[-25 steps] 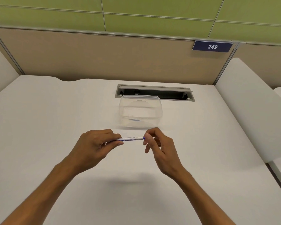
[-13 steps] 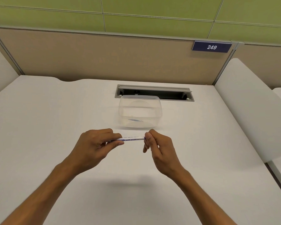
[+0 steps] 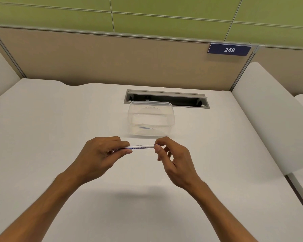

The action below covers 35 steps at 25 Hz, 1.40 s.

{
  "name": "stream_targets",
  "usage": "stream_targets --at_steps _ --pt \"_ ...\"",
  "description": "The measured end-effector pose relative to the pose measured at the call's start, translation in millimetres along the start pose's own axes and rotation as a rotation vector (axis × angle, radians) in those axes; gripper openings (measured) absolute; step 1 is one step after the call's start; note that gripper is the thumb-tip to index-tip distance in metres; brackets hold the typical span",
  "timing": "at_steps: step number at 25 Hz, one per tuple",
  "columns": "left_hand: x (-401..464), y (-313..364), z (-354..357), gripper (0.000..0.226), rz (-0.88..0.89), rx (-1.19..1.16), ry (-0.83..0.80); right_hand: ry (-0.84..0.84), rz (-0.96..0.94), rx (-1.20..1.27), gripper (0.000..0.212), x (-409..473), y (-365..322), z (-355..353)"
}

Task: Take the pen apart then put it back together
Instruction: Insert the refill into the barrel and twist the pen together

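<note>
A slim white pen [image 3: 141, 147] with a blue label band is held level above the white desk [image 3: 59, 133], lying left to right between both hands. My left hand [image 3: 101, 153] is wrapped around its left part, thumb and fingers closed on the barrel. My right hand [image 3: 173, 158] pinches the pen's right end between thumb and forefinger, the other fingers loosely curled. The pen's left end is hidden inside my left hand, and its right tip is covered by my fingertips.
A clear plastic container [image 3: 151, 117] stands just beyond the hands, with a small bluish piece on its bottom. Behind it is a grey cable slot [image 3: 166, 98] in the desk. Beige partitions close off the back, and white dividers rise at both sides.
Both hands stay in place on the pen. My right fingers shifted slightly at the pen's right end; the small blue tip seen one second ago is now covered.
</note>
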<state>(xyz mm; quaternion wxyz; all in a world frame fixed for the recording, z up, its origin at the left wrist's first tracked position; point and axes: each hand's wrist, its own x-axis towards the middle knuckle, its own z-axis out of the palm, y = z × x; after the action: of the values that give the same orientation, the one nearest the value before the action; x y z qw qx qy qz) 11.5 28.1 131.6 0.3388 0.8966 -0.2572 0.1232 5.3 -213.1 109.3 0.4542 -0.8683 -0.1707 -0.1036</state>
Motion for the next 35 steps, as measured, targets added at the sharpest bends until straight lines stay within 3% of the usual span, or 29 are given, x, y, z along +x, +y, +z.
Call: stream_targets --at_steps 5,11,13,17,22,29,32,35 --pt "-0.5 4.5 1.2 0.018 0.02 0.01 0.026 -0.034 0.03 0.054 0.029 0.3 -1.6 2.3" --pt "3.3 10.0 -0.4 0.026 0.072 0.175 0.025 -0.141 0.392 0.57 0.052 11.6 -9.8 2.3" --pt "4.1 7.1 0.3 0.025 0.047 0.162 0.014 -0.149 0.371 0.495 0.047 13.1 -7.6 2.5" --pt "3.4 2.1 3.5 0.021 -0.043 0.023 -0.005 -0.07 0.109 0.12 0.02 7.9 0.1 -1.0" --pt "2.5 2.0 3.6 0.019 -0.093 -0.119 -0.037 -0.048 -0.062 -0.075 0.017 6.7 3.9 -8.5" --pt "2.7 9.3 6.9 0.027 -0.075 -0.185 -0.049 -0.072 -0.116 -0.069 0.029 5.5 4.9 -13.1" --pt "2.4 14.9 7.8 0.023 -0.021 -0.036 -0.004 -0.145 0.012 0.083 0.034 3.5 3.4 -11.9" --pt "4.4 23.7 8.5 0.026 0.108 0.249 0.033 -0.234 0.258 0.416 0.041 6.1 1.3 -15.6"
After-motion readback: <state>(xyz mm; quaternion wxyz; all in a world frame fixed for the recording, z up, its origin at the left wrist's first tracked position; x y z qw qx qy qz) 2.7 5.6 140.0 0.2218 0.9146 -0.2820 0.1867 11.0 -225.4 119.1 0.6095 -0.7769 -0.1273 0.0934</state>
